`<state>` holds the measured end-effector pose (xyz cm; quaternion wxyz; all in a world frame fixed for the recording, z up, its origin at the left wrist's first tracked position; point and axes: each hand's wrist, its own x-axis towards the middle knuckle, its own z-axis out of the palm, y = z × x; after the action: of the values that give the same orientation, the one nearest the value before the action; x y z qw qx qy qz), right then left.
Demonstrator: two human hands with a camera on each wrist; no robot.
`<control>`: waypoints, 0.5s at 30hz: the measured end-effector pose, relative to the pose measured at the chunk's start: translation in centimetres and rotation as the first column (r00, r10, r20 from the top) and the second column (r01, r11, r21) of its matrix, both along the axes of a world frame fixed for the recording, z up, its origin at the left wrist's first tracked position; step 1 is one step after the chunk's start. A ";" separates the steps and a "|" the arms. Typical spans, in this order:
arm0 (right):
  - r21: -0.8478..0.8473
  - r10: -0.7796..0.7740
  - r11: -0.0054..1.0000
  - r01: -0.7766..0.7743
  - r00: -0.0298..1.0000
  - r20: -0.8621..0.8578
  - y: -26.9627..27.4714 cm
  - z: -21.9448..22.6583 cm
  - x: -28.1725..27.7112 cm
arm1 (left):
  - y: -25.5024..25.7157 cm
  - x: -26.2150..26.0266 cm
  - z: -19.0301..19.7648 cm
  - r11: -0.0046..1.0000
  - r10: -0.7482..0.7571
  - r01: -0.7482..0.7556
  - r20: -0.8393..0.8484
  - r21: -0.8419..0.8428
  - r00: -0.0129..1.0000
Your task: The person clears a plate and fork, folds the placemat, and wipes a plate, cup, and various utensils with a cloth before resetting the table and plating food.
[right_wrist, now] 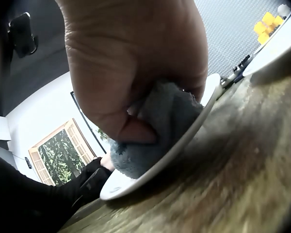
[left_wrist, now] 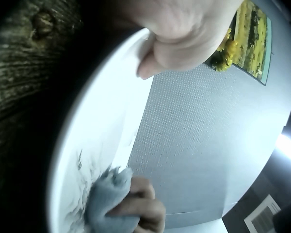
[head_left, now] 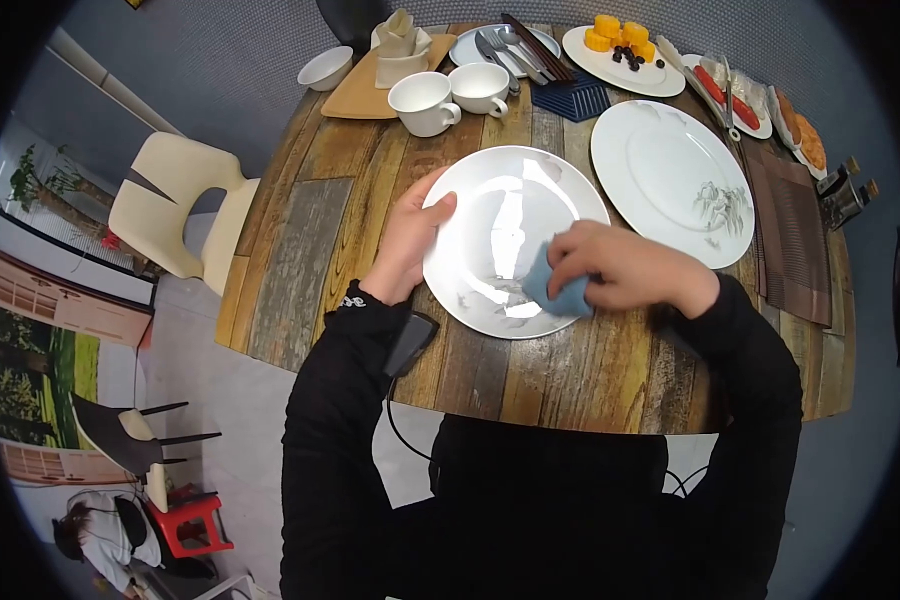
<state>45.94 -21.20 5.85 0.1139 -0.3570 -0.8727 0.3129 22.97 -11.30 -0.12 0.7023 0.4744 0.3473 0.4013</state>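
Note:
A white plate (head_left: 480, 225) with a grey leafy print is held over the near middle of the table, its face turned up. My left hand (head_left: 407, 237) grips its left rim, thumb on top and the other fingers hidden beneath. My right hand (head_left: 620, 268) bunches a blue-grey cloth (head_left: 555, 288) and presses it on the plate's lower right part. In the right wrist view the cloth (right_wrist: 160, 131) lies folded between thumb and fingers, against the plate. The left wrist view shows the left thumb (left_wrist: 148, 65) over the plate's edge.
A larger printed plate (head_left: 670, 180) lies just right. Behind stand two white cups (head_left: 422, 105), a wooden tray (head_left: 355, 100) with a folded napkin, a cutlery plate (head_left: 465, 48), a fruit plate (head_left: 575, 45) and a sausage plate (head_left: 765, 128). A brown placemat (head_left: 795, 240) covers the right side.

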 end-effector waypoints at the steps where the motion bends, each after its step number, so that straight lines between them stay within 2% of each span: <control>1: -0.004 0.001 1.000 -0.001 1.000 0.005 -0.5 0.0 0.1 | -0.1 0.0 0.1 1.000 0.001 -0.001 0.005 -0.004 1.000; 3: -0.085 0.029 0.996 -0.033 0.998 -0.049 -1.2 0.2 0.3 | -0.2 0.2 0.4 1.000 -0.004 0.004 0.025 -0.009 1.000; 5: -0.056 0.083 0.995 -0.088 0.993 -0.081 -0.6 0.4 1.0 | -0.2 0.1 0.2 1.000 -0.004 0.004 0.022 -0.014 1.000; 7: -0.319 0.119 0.941 -0.113 0.993 -0.001 0.5 1.8 1.7 | 0.0 0.1 0.2 1.000 -0.005 0.005 0.012 -0.013 1.000; 9: -0.173 0.020 0.985 -0.026 0.999 -0.040 2.0 2.6 2.0 | 0.0 0.1 -0.1 1.000 0.017 -0.017 0.008 -0.003 1.000; 11: 0.064 -0.154 0.985 0.162 0.982 -0.108 3.4 2.8 1.7 | 0.0 0.0 -0.2 1.000 0.010 -0.010 0.000 0.001 1.000; 12: 0.068 -0.160 0.984 0.167 0.981 -0.106 4.1 2.3 1.6 | 0.1 0.0 -0.1 1.000 0.007 -0.007 -0.007 0.009 1.000; 14: 0.433 -0.161 0.886 0.168 0.986 -0.054 5.3 0.8 1.2 | 0.0 0.1 -0.1 1.000 0.007 -0.007 -0.016 0.009 1.000; 15: 0.436 -0.164 0.884 0.171 0.985 -0.055 5.2 0.4 1.2 | 0.0 0.1 -0.1 1.000 0.014 -0.014 -0.028 0.002 1.000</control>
<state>47.17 -15.96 6.21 0.2253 -0.3935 -0.8857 0.1001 23.05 -11.29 -0.18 0.6942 0.4782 0.3602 0.3996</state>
